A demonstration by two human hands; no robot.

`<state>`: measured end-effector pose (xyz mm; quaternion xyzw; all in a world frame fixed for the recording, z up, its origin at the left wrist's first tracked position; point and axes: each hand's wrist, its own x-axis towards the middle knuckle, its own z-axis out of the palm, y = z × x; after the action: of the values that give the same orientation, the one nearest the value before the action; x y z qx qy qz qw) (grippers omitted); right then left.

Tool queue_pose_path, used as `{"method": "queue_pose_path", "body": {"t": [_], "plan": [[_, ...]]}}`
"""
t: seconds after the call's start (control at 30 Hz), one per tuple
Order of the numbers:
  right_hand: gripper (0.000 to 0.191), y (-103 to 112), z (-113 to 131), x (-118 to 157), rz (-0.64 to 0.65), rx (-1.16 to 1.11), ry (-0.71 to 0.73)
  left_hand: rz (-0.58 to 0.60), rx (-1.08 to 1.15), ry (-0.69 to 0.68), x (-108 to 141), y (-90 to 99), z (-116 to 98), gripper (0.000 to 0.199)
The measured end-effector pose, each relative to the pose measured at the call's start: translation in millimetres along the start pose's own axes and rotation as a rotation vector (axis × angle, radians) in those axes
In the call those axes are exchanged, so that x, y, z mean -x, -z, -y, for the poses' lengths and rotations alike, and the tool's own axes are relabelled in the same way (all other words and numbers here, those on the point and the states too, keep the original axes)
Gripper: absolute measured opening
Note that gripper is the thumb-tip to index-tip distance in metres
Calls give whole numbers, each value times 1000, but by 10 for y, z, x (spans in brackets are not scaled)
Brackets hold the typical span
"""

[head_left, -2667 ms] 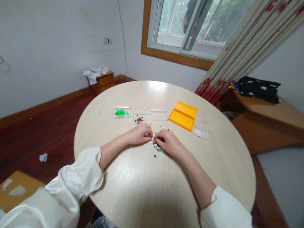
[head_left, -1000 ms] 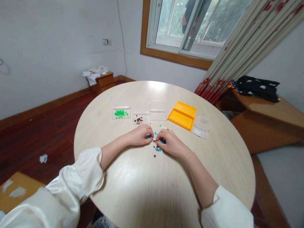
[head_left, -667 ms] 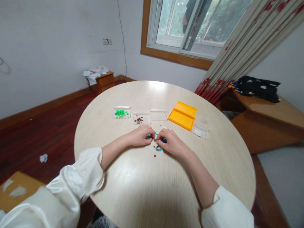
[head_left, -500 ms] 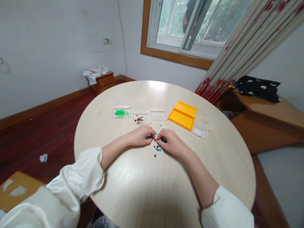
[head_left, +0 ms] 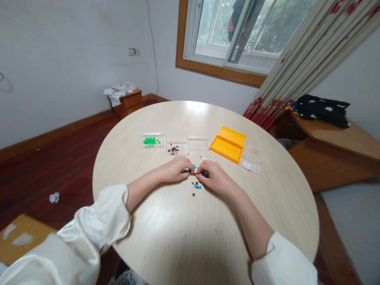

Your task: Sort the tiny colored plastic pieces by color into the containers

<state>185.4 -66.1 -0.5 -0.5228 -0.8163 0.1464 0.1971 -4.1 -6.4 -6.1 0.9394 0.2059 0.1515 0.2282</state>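
Observation:
My left hand [head_left: 179,169] and my right hand [head_left: 216,177] meet near the middle of the table, fingertips almost touching. Both are closed in a pinch, with a small brown piece [head_left: 194,173] at their tips. Blue and dark small pieces [head_left: 204,173] lie under the curled fingers of my right hand, partly hidden. Toward me are several loose blue and brown pieces, among them a flat blue piece [head_left: 200,187] and a single brown square [head_left: 194,194]. Just beyond the hands, pale yellow bits [head_left: 204,159] are scattered.
Behind the hands stand a clear box of green pieces [head_left: 141,141], a clear box of brown pieces [head_left: 185,153] and another clear box [head_left: 198,149]. An opened yellow case [head_left: 228,144] and a clear box with something white [head_left: 254,169] are to the right on the round table [head_left: 148,237].
My hands stay in the same place, with only slight finger movement around the brown piece. The loose pieces and boxes have not visibly moved.

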Motion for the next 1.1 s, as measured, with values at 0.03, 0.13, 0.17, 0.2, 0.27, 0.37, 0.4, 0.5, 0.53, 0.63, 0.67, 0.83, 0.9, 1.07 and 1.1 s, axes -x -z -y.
{"method": "queue_pose_path", "body": {"t": [0.03,0.13,0.17,0.2,0.27,0.37,0.4,0.5,0.53,0.63,0.67,0.83,0.9,1.07,1.1], "plan": [[5,2,2,-1,2,4,-6,3,-4,0,1,-1,1,15],[4,10,18,-2,6,11,-16,12,-18,-4,1,-12,7,16],[4,13,24,-3,7,13,-19,13,-23,-8,0,-17,10,16],[4,17,30,-3,7,14,-23,16,-29,-12,0,-23,13,17],[5,23,38,-4,8,16,-30,20,-41,-17,-2,-37,20,17],[5,30,39,-5,3,14,-38,24,-57,-15,-6,-58,32,19],[5,32,36,-5,-1,12,-40,25,-60,-15,-7,-65,36,19],[6,38,25,-8,-18,8,-45,25,-61,-14,-11,-80,46,20],[7,40,21,-9,-25,7,-47,22,-60,-12,-13,-83,47,20],[7,47,15,-12,-45,6,-54,13,-59,0,-20,-83,41,20],[7,49,13,-13,-51,8,-56,10,-55,5,-22,-81,37,20],[6,54,-6,-17,-86,19,-51,-11,-36,14,-27,-67,30,19],[6,48,-21,-17,-109,19,-51,-44,-33,20,-29,-47,50,18],[7,15,-39,-11,-172,16,-85,-328,8,169,-33,77,168,13],[7,10,-34,-7,-172,10,-98,-412,27,225,-30,106,196,14]]}}
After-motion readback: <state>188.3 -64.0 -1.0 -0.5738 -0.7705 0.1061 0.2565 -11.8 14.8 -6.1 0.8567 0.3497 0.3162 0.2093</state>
